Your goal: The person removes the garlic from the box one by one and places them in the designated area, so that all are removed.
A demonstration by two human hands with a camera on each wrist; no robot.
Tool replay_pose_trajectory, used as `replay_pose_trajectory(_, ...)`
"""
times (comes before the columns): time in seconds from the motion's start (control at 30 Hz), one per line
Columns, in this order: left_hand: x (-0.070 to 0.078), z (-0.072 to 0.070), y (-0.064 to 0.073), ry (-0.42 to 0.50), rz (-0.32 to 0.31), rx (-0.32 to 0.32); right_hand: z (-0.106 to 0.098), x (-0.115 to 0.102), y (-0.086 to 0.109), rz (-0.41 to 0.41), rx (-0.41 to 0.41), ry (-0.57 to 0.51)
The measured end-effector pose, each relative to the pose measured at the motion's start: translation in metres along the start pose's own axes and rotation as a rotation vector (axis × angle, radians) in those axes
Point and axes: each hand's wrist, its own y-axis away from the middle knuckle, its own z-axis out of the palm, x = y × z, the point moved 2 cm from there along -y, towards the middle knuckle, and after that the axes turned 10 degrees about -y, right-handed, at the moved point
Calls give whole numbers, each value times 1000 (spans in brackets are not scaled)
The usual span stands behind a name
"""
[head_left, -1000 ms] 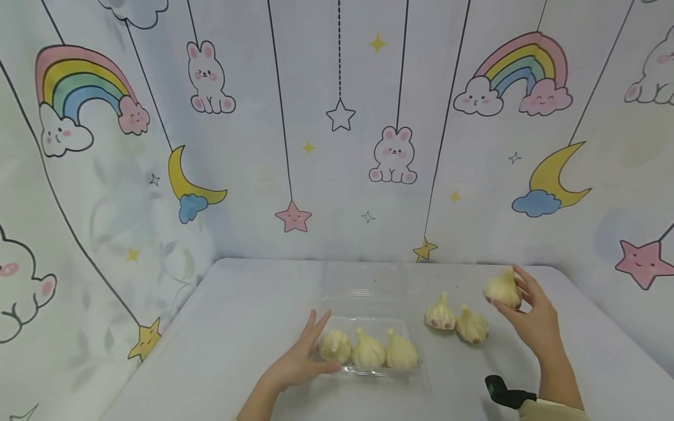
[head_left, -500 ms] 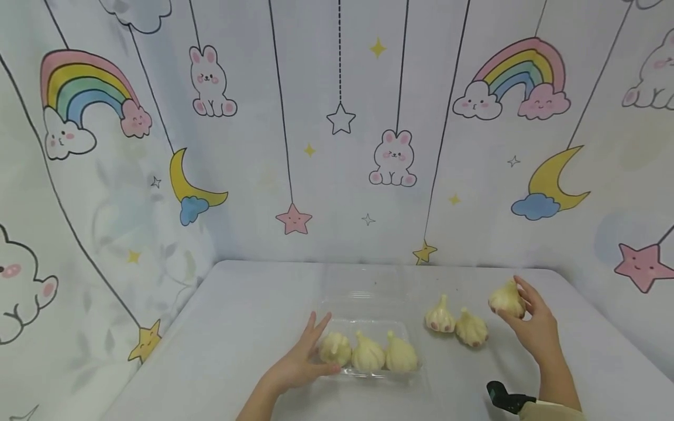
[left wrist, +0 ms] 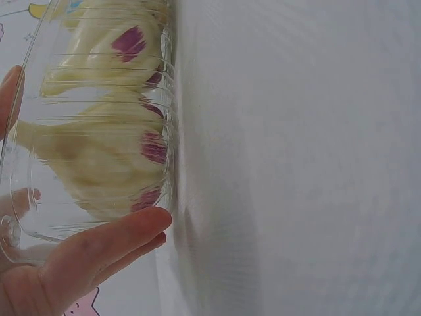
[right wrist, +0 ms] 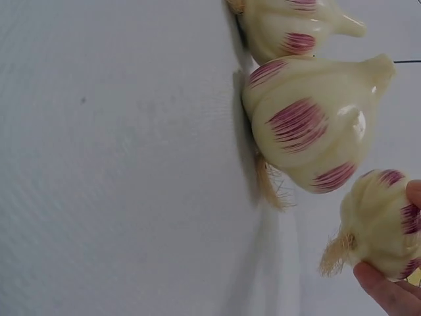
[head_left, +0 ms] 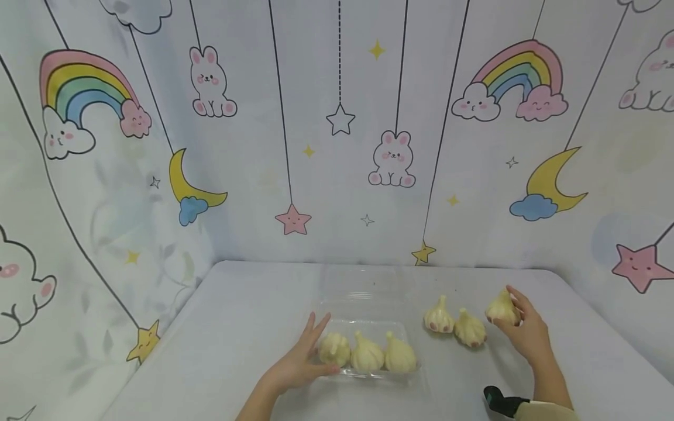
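Note:
My right hand (head_left: 529,336) pinches a garlic bulb (head_left: 504,308) between thumb and fingers at the right of the table; its roots show in the right wrist view, where the held bulb (right wrist: 381,224) is partly cut off by the edge. Two more bulbs, one upright (head_left: 439,316) and one beside it (head_left: 470,329), sit to its left. My left hand (head_left: 300,362) rests at the left front corner of a clear plastic box (head_left: 376,374), fingers straight along the side and thumb along the front. Inside stand three garlic bulbs in a row (head_left: 367,354).
Behind the box its clear lid (head_left: 363,283) lies folded back on the white table (head_left: 253,304). A patterned curtain (head_left: 253,175) hangs behind the table. A black device (head_left: 502,402) sticks out from the right sleeve (head_left: 544,411).
The right hand has come down and slightly nearer with its garlic bulb. The left hand stays at the box. The head view has shifted slightly.

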Motion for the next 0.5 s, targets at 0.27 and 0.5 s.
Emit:
replay_pose_trajectory(0.27,1,0,1,6,3,-6,3,7,-1,49,-40,46)
replay_pose_trajectory(0.5,1,-1,0,6,12,-7,4,10,1,60,-67,58)
